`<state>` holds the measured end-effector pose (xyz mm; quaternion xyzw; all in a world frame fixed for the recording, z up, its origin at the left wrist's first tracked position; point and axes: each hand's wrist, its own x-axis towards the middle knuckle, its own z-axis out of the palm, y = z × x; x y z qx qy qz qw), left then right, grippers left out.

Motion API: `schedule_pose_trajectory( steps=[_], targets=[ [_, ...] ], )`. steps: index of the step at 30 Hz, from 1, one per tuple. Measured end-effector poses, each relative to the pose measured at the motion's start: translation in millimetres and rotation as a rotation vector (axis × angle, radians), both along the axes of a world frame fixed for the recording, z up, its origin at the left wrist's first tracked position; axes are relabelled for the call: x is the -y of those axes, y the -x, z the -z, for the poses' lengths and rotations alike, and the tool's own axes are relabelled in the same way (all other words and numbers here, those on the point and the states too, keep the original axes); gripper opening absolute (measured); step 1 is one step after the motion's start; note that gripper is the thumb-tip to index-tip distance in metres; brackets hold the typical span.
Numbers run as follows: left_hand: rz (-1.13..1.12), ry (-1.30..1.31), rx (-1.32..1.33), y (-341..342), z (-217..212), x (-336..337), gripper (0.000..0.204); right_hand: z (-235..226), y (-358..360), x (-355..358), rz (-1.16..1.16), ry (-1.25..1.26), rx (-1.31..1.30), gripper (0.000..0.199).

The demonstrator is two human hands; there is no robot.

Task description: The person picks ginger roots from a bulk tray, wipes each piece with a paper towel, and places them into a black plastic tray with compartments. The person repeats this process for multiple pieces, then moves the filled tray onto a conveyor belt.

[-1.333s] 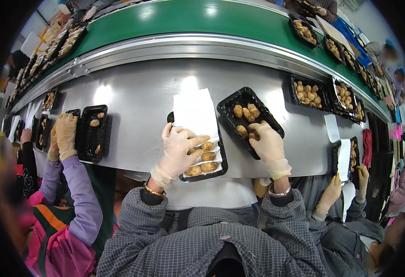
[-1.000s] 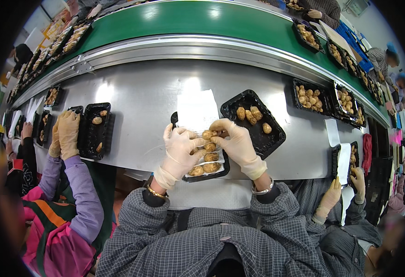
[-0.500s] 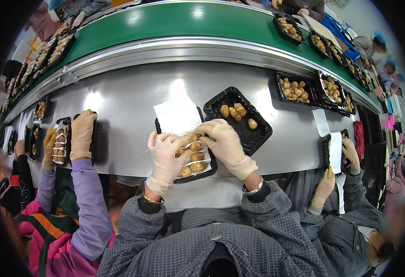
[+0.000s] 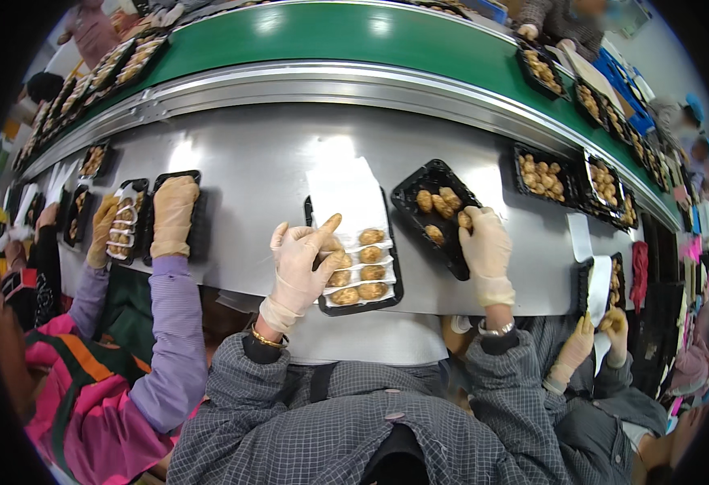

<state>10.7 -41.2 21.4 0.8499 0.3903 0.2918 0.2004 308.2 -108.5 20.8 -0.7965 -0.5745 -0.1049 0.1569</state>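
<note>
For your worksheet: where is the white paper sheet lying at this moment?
In the head view, the white paper sheet lies mid-table over the far end of the black tray, beside the left hand.

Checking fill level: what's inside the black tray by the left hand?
The black tray holds golden-brown food pieces seated in white liners, roughly two columns. The left hand covers part of the left column, and a white sheet hides the tray's far end, so no full count.

Food-packing plant, green conveyor belt [image 4: 387, 40], steel worktable [image 4: 249, 162], black snack trays [image 4: 544, 174], gloved workers
</note>
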Motion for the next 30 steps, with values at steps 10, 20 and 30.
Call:
schedule_pose_trajectory(
  steps=[10,20,30],
  targets=[
    [-0.036,-0.002,0.207,-0.4,-10.6,-14.1,0.040,-35.0,107.3,-41.1,-0.745,0.018,-0.785,0.046],
    [0.032,0.068,0.196,0.0,9.0,-20.8,0.018,-11.2,69.4,-62.2,-0.363,-0.127,-0.296,0.033],
    [0.045,0.007,0.224,0.4,17.4,-22.9,0.019,7.5,80.8,-73.1,-0.335,-0.120,-0.513,0.031]
  ],
)
